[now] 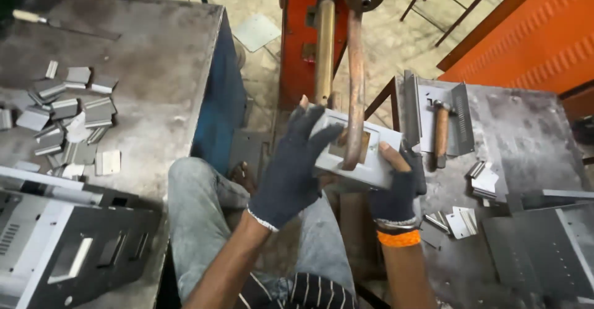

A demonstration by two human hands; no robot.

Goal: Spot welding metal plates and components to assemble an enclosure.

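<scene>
The person holds a grey sheet-metal box [362,151] in the middle of the view, between both gloved hands and above the knees. The left hand [291,173], in a dark fingerless glove, is closed on the box's left end, with the fingers spread over its top face and the bare fingertips reaching toward the far edge. The right hand [396,185], also gloved, with an orange band at the wrist, grips the box's near right corner, thumb lying on top. The box has a rectangular cut-out in its upper face, and a curved copper arm [354,80] of the orange welding machine [300,37] comes down from the far side and touches the box at that opening. A second, straighter brass-coloured rod [324,49] stands just left of it, behind the box.

On the left desk [154,49] lies a heap of small bent metal clips [65,117], and at its near edge sits a larger grey metal housing [68,247]. On the right desk [532,129] a hammer [440,133] with a wooden handle rests on a folded metal bracket [448,111], with a few more small metal pieces [482,179] near it and a flat grey panel [544,247] at the near right.
</scene>
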